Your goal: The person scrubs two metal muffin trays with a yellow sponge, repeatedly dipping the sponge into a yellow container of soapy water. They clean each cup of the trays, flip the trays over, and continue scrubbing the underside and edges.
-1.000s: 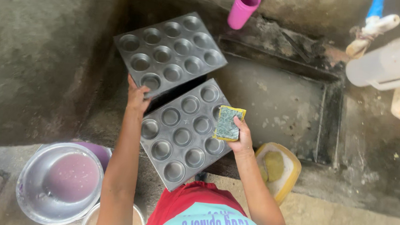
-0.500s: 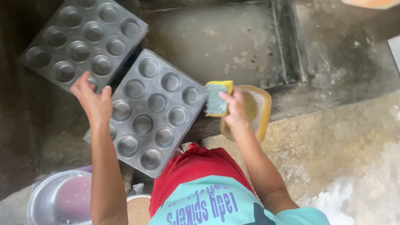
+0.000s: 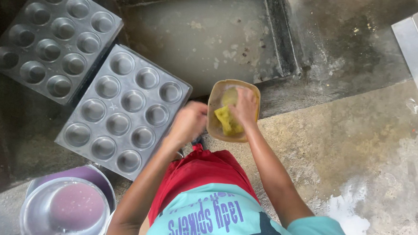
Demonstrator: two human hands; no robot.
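Sponge (image 3: 229, 122): soft, wet, likely slippery; right hand (image 3: 244, 105) pinches its top inside tub (image 3: 214, 103). Left hand (image 3: 188, 122) beside tub, blurred, grip unclear.

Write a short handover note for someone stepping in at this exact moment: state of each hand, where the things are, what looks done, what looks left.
Right hand: pressing the yellow sponge into the small yellowish tub; grip closed on the sponge.
Left hand: blurred, beside the tub's left edge, holding nothing that can be seen.
Near muffin tray: lying flat at the left, untouched by either hand. Second muffin tray: beyond it, upper left.
Metal bowl: lower left, holding pinkish liquid.
Trough: ahead, with cloudy water.
Done: cannot tell which trays are scrubbed.
Left: probably the sponge goes back to a tray.
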